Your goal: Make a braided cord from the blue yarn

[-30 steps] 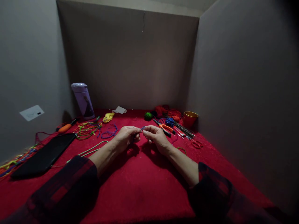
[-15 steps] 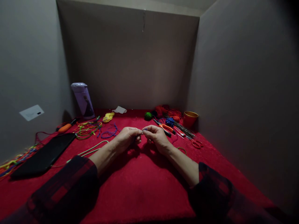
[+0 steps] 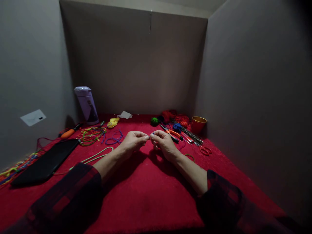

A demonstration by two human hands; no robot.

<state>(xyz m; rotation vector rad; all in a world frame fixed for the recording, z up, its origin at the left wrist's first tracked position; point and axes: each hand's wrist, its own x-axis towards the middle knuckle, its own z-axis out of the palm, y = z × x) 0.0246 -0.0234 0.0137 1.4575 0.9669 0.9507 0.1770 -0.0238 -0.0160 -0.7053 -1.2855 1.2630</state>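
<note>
Over the middle of the red cloth, my left hand (image 3: 135,141) and my right hand (image 3: 163,143) meet at their fingertips. Thumb and index finger are pinched together on each. A small dark blue piece (image 3: 153,133), perhaps a bit of cord, shows at my right fingertips; most of it is hidden. What my left fingertips pinch is too small to make out. Beyond my left hand lies a loose purple cord (image 3: 114,139). Orange-handled pliers (image 3: 174,134) are just past my right hand.
Red scissors (image 3: 205,150), wire stems (image 3: 193,135), a red cup (image 3: 198,124) and a green yarn ball (image 3: 154,121) lie at the right back. Leftward are a black tablet-like slab (image 3: 46,162), tangled cords (image 3: 91,136), a purple flask (image 3: 87,105) and yellow yarn (image 3: 113,122). Grey walls enclose three sides.
Both hands have shifted slightly, the left one upward and its lower fingers more tucked in. The fingertips remain together, and the dark strands below the left hand no longer show.
</note>
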